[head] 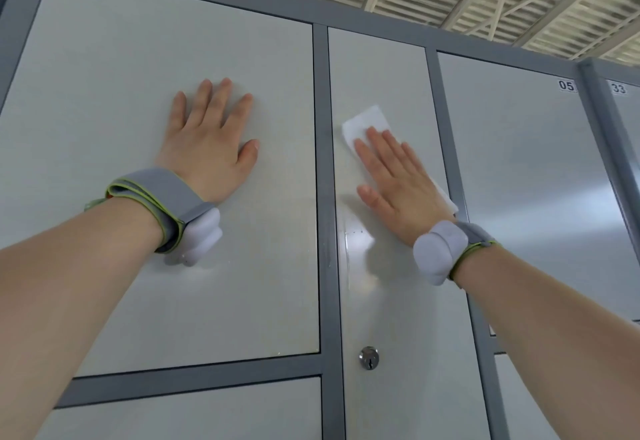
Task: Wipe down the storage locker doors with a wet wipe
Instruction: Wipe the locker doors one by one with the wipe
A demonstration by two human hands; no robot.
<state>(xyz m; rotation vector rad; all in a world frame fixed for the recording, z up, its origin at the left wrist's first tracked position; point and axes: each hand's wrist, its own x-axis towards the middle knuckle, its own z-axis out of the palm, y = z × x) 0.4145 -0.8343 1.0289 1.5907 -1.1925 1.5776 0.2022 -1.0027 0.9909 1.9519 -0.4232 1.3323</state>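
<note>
On the left of the frame I've got the left hand flat, fingers spread, on door 01. Right of centre, the right hand presses the wet wipe with straight fingers against the narrow middle door, above its lock.

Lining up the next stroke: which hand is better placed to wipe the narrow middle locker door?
Right. The right hand presses the wet wipe flat against the middle door, above its lock. The left hand rests bare on door 01.
</note>
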